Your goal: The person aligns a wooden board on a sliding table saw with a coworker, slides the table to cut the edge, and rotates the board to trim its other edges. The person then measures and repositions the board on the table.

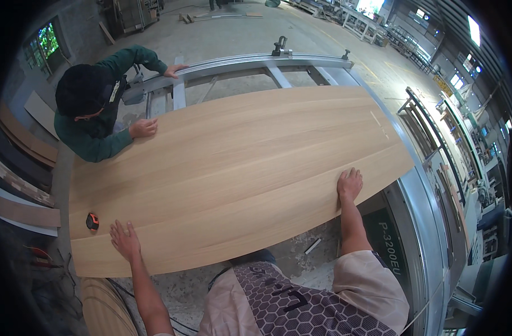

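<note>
Wooden panel (228, 168) lies on metal frame (278, 77). Tape measure (92, 221) at panel's left end; left hand (125, 241) beside it, open, palm down. Co-worker's hand (144, 129) at panel's far edge. Right hand (350, 183) open, flat toward panel's right end. Panel likely heavy, stiff, smooth; best held by edges. Concrete floor (300, 36) beyond panel; racks (433, 129) to its right.

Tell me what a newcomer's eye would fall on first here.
The eye would likely land first on the large wood-grain panel filling the middle of the view, with the left grip resting on its near left part and the right grip on its near right. Next comes the green-sleeved, dark-capped co-worker at the upper left. A small black-and-orange tape measure stands out near the panel's left end.
</note>
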Demonstrator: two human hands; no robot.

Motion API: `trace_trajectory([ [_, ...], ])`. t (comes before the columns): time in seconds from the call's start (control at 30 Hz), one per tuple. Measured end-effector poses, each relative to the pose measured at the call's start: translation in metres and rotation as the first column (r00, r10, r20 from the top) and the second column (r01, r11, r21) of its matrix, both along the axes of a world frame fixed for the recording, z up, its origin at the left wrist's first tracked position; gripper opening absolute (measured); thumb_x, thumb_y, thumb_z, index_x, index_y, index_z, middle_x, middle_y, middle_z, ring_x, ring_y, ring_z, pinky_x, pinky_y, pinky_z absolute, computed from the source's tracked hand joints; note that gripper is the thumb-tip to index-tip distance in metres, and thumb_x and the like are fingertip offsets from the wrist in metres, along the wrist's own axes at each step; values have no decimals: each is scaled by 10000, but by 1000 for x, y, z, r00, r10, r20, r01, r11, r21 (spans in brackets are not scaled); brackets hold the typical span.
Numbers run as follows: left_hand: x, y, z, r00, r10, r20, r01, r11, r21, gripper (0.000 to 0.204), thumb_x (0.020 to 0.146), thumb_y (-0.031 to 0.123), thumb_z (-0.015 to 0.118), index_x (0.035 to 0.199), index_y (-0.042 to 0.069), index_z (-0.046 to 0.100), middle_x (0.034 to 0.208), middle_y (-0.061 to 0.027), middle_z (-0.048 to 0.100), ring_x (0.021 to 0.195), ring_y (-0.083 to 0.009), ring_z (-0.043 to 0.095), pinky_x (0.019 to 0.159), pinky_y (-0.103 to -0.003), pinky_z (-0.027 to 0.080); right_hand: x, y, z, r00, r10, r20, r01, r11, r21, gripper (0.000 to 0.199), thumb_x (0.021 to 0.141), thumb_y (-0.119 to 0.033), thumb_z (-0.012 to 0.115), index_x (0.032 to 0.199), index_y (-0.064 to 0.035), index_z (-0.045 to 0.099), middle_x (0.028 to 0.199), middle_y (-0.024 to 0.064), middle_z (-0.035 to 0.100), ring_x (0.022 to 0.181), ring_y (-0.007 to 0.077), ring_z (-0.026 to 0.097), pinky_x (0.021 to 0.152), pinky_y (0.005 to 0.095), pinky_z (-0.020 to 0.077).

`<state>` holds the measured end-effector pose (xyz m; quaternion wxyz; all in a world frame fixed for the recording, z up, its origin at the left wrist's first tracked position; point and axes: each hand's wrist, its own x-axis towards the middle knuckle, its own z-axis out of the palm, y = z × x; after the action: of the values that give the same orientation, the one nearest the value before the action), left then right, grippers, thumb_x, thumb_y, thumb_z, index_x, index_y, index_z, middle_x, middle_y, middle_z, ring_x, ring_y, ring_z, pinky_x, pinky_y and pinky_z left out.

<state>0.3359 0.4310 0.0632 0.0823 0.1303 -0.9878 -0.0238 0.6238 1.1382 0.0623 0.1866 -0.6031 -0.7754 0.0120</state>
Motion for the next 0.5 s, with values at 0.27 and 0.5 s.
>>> trace_trajectory([
  [0.27,2,2,3,999,-15,-32,16,1000,4,636,981,531,403,1489,149,368,1548,-151,321,1432,-313,290,1171,-466,211,0,-4,2,1000,16,-14,-16,999,28,527,951,-371,432,1368,-56,504,1454,184,446,1361,344,386,1133,462,279],
  [0.5,4,2,4,1000,-12,-23,12,1000,12,639,981,521,408,1492,141,359,1552,-146,315,1437,-307,278,1174,-463,204,2,-1,-3,1000,0,1,0,997,78,511,944,-367,445,1341,-58,533,1423,178,480,1344,331,408,1118,445,297],
])
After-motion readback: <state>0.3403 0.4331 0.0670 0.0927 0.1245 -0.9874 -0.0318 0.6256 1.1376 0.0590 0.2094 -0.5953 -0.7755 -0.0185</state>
